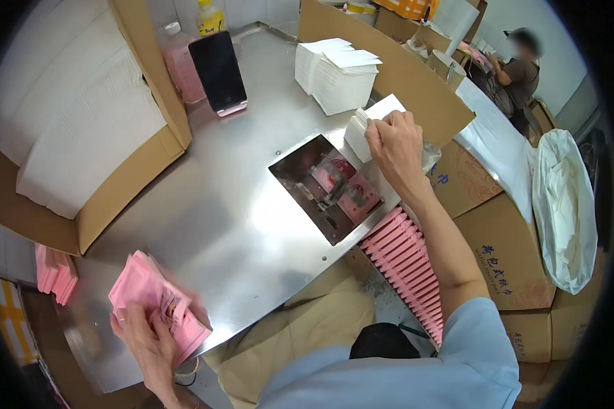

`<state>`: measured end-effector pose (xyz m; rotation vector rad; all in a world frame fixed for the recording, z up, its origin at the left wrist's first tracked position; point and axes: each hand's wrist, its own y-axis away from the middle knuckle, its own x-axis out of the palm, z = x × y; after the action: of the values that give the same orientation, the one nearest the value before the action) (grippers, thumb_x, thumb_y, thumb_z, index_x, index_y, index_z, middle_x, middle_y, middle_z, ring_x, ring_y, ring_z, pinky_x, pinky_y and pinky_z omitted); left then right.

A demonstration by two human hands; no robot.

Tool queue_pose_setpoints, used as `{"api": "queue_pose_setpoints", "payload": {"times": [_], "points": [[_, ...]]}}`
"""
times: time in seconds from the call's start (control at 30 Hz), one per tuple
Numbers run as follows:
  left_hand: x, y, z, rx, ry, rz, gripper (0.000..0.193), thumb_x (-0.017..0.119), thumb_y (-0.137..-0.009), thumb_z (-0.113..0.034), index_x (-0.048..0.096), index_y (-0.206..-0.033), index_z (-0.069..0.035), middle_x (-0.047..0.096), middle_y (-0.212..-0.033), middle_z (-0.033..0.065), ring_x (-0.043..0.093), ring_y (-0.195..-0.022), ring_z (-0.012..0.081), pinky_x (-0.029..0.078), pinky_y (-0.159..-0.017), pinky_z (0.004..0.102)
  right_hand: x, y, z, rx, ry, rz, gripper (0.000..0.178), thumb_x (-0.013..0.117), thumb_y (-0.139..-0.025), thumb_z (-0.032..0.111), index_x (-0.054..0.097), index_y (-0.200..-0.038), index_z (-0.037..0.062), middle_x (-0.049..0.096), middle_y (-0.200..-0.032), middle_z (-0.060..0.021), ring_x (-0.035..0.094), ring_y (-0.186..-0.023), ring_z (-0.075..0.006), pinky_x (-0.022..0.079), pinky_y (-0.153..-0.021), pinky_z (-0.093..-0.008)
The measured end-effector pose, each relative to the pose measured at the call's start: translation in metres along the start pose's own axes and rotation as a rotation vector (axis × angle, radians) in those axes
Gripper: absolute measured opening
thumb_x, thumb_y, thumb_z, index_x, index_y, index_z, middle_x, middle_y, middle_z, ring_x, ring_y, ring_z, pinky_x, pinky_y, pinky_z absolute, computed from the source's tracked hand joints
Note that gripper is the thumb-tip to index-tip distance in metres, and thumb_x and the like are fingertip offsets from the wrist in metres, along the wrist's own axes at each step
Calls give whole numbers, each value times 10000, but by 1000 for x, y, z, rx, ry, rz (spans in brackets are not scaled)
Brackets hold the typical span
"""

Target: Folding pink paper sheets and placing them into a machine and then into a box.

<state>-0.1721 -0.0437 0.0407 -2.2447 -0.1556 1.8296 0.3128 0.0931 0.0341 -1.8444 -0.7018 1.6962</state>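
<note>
Head view — left hand (145, 342) clasps pink packets (147, 279) beneath; right hand (397, 144) apparently pinches white tissues (357, 138).

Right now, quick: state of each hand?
Left hand: fingers bent against pink packets; firm grip can't be told.
Right hand: fingers curled at white sheets; grip can't be told.

A black phone (217, 73) stands propped beside a pink bottle (178, 60).

From my head, one near, wide fisheye view down over my left hand (145, 341) and right hand (397, 144)
</note>
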Motion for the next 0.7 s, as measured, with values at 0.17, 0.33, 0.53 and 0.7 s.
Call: {"api": "queue_pose_setpoints", "payload": {"times": [0.17,0.33,0.53,0.7], "points": [[38,-35,-106,361,422,-55,296,626,-830,20,594,-1118,-43,583,-1041,121,548,-985,327,289,-1083,592,-2,4,-3,55,-165,-3,216,663,-837,152,714,-1009,31,598,-923,-135,564,-948,-324,451,-817,-460],[73,-38,-165,505,338,34,464,727,-761,-113,593,-1196,-21,494,-1323,206,463,-1252,388,215,-1127,671,-12,26,32,-180,-394,-48,404,624,-773,49,634,-1174,3,600,-1197,-196,551,-1160,-381,439,-976,-533],[69,-45,-140,391,404,109,806,813,-615,-237,542,-1356,-72,296,-1574,246,292,-1433,480,209,-1094,722,-57,101,138,-619,-648,190,324,640,-812,187,647,-1076,-2,608,-1078,-176,617,-1011,-337,272,-1120,-665],[76,-47,-155,273,449,-107,874,813,-649,-299,460,-1423,-95,275,-1593,234,192,-1456,543,130,-1089,752,-48,61,167,-740,-495,380,189,678,-735,166,644,-876,45,657,-917,-141,642,-879,-268,371,-1063,-580]]}}
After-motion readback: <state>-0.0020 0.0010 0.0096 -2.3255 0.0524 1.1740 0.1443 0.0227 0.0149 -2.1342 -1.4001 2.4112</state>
